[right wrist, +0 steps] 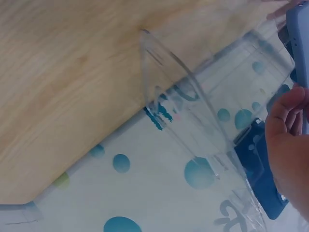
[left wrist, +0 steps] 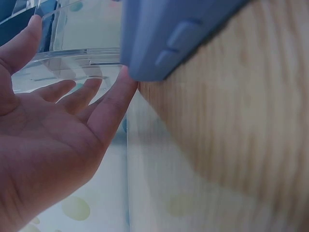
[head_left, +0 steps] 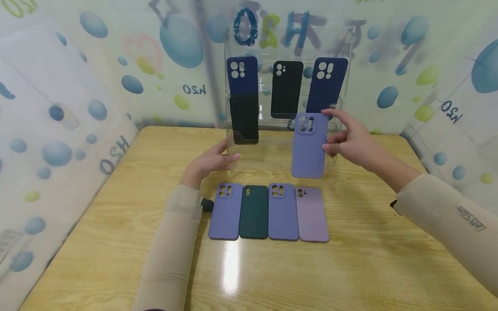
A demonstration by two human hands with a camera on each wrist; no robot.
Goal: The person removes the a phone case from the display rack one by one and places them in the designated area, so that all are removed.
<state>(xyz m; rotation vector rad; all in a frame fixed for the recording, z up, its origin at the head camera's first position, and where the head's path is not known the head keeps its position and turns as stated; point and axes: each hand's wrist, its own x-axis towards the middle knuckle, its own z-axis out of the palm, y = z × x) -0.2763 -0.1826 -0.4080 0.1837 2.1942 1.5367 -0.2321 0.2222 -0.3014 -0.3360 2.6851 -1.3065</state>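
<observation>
- Pinching a lavender case (head_left: 309,151) by its right edge, the right hand (head_left: 350,140) sets one fingertip at the top corner and the thumb lower down.
- Hanging at the front right of a clear stand (right wrist: 193,81), the lavender case lies to the left of the right hand, its long axis near upright, cutouts at the top. Whether its foot rests on the stand cannot be told.
- The right hand is plainly the nearer; the left hand (head_left: 212,160) is well apart, at the stand's lower left side, fingers extended and grasping nothing. Whether it presses on the stand is unclear.
- Directly behind the lavender case, and higher, stands the right blue case (head_left: 326,90), its lower end partly covered.
- Also upright in the stand: the middle black case (head_left: 287,93) and, at left, the left blue case (head_left: 244,86) with the left black case (head_left: 245,123) in front of its lower part.
- Lying flat on the tabletop (head_left: 369,259), before the stand, is a side-by-side row: first lavender (head_left: 225,218), green (head_left: 254,216), second lavender (head_left: 284,218) and pink (head_left: 313,218), all with cutouts toward the stand.
</observation>
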